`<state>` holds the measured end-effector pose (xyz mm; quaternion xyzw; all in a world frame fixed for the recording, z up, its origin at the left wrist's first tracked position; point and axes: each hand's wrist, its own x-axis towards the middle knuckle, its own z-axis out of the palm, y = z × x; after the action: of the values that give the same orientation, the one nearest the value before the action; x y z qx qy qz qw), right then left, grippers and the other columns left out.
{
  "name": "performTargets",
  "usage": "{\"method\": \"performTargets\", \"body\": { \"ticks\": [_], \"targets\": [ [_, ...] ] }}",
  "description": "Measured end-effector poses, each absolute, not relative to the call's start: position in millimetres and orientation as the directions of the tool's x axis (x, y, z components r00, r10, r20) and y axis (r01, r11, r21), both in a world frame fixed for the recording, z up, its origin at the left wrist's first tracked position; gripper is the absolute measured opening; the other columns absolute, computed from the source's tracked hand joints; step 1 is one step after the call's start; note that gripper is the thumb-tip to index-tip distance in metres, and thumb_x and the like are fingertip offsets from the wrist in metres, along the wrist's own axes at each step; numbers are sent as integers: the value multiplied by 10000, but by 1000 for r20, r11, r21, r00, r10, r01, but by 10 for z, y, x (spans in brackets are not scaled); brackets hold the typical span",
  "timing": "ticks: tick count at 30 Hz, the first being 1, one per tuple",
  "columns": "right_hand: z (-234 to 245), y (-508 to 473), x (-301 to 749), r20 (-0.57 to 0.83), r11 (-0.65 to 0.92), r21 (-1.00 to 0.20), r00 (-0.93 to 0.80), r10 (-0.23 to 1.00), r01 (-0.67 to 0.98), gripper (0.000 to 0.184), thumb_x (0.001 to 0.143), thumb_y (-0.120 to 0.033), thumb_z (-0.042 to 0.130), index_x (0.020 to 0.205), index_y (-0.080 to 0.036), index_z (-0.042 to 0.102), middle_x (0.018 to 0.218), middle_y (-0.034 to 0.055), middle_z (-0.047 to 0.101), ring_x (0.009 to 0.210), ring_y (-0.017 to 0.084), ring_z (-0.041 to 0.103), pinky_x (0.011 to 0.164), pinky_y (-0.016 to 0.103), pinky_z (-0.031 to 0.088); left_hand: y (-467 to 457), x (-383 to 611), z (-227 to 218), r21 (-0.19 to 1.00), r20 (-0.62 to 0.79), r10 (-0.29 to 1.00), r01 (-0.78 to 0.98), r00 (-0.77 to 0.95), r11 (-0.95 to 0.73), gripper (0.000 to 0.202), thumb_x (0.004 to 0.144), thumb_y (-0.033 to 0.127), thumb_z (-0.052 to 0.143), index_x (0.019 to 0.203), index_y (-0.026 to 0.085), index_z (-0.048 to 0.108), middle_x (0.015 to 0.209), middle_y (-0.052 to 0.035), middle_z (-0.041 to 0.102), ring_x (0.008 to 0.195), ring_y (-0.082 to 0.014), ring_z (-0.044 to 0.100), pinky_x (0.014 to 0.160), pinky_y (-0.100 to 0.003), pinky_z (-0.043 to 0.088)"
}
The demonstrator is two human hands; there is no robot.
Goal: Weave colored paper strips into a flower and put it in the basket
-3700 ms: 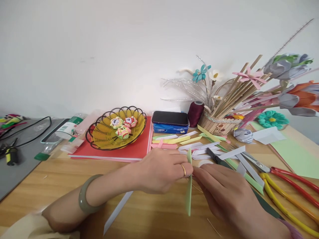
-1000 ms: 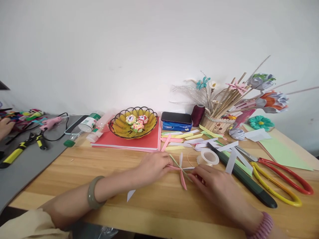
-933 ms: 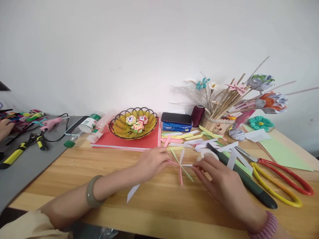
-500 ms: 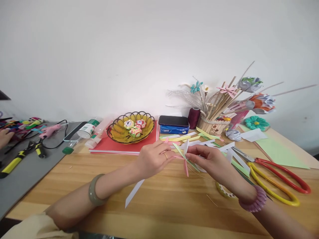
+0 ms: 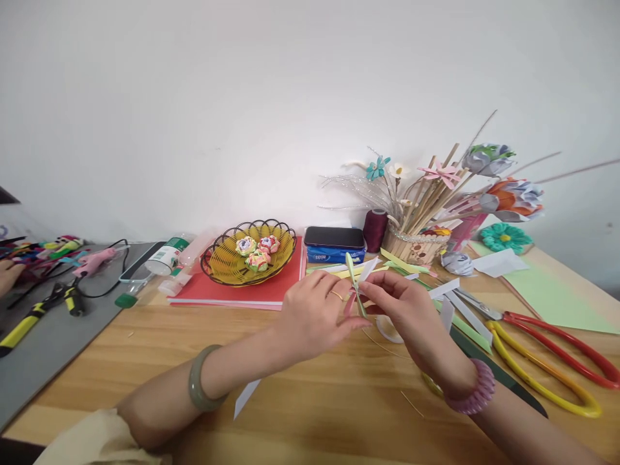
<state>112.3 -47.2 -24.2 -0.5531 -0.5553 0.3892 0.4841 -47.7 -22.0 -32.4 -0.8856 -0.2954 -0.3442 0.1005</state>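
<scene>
A small star-shaped bundle of folded paper strips (image 5: 357,289), in light green, pink and white, is held up between my two hands above the table. My left hand (image 5: 312,313) is closed on its left side, with its thumb reaching under the bundle. My right hand (image 5: 404,307) pinches the bundle from the right between thumb and fingers. A thin wire or thread (image 5: 385,349) trails below the bundle toward my right wrist. Exactly where the fingertips meet the strips is partly hidden.
Red-and-yellow-handled scissors (image 5: 547,349) lie at right beside loose strips (image 5: 467,310). Behind stand a pot of paper flowers (image 5: 416,248), a purple thread spool (image 5: 375,231) and a yellow basket (image 5: 227,266). Pliers (image 5: 29,326) and another person's hand (image 5: 7,276) are at far left.
My left hand has moved right, closer to my right hand, and its thumb now reaches below the strips. The bundle has turned more edge-on. The view has shifted slightly.
</scene>
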Motion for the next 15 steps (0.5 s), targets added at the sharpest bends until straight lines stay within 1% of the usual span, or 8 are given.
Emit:
{"method": "performTargets", "body": {
  "ticks": [4,7,9,10,11,12,14,15],
  "targets": [
    [-216,-472,1171,157,130,-937,60,986,324,271,778,-444,554,730,-180,591,693,11,610,619,136,572,549,244,491,-150,-463,-323,148,494,542,549,680,-823,230,859,332,487,991,157,558,917,-43,680,781,-176,624,650,-290,500],
    [-225,-487,1228,201,177,-890,15,979,420,281,811,-447,530,742,-188,614,687,20,629,619,158,583,549,274,492,-113,-472,-327,203,429,566,536,704,-820,216,904,261,382,1004,162,546,896,-41,680,772,-167,629,644,-280,487],
    [-257,-506,1269,247,197,-855,44,968,479,297,813,-467,532,873,-188,615,803,54,653,692,198,602,611,338,501,-100,-466,-332,181,430,564,544,705,-819,243,915,234,335,995,150,549,865,-56,673,763,-178,625,636,-291,480],
    [-277,-515,1292,295,213,-827,78,952,520,350,795,-481,556,977,-184,594,913,84,651,766,230,607,657,380,499,-94,-460,-335,169,436,564,551,702,-817,249,916,230,328,983,145,553,849,-63,668,752,-182,621,628,-294,476],
    [-295,-522,1315,374,254,-771,92,923,584,443,775,-491,583,1083,-175,553,1041,122,623,864,267,597,713,423,488,-87,-452,-340,166,443,561,551,699,-818,248,915,229,331,972,142,556,843,-67,664,748,-184,617,626,-295,473],
    [-308,-527,1339,474,315,-673,63,878,670,530,762,-489,605,1167,-162,506,1155,156,573,967,302,567,773,461,469,-79,-445,-346,174,445,558,544,700,-821,242,914,228,336,957,144,559,844,-68,662,751,-181,615,632,-292,472],
    [-312,-525,1389,645,454,-346,-143,750,821,548,786,-452,603,1215,-136,478,1253,184,513,1105,335,491,866,500,424,-59,-437,-355,207,445,547,513,709,-833,227,914,230,349,924,152,562,869,-64,664,778,-170,613,664,-285,473],
    [-303,-519,1413,668,507,-171,-279,690,845,482,815,-426,577,1186,-127,505,1230,182,535,1110,332,489,878,499,420,-48,-437,-357,224,446,540,495,714,-840,223,914,234,353,910,155,562,883,-61,665,791,-165,612,680,-280,473]
  ]
}}
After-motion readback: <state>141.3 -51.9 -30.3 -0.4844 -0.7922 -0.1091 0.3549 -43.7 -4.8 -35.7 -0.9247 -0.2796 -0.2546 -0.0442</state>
